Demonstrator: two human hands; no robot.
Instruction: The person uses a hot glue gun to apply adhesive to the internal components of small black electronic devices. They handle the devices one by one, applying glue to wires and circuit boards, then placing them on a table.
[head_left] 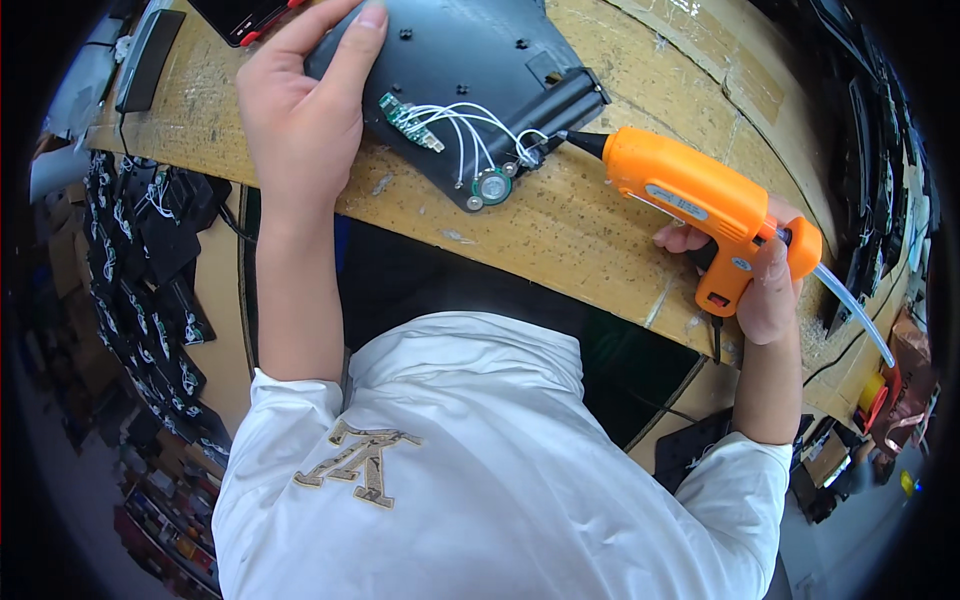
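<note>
My left hand (310, 105) grips the upper left edge of a black plastic housing (470, 60), thumb on its inner face. A small green circuit board (410, 122) sits on the housing, joined by white wires (470, 118) to a round silver part (493, 185) near the lower corner. My right hand (765, 285) is wrapped round the handle of an orange glue gun (690, 185). The gun's black nozzle (582, 143) points left and is at the wire ends by the housing's edge; whether it touches cannot be told. A translucent glue stick (855, 315) sticks out of its back.
A worn wooden workbench (620, 260) lies under the housing. At its upper left are a black bar-shaped device (150, 60) and a black-and-red item (240, 15). Many wired black parts (140, 290) are laid out on the left. Dark panels (865, 150) stand along the right.
</note>
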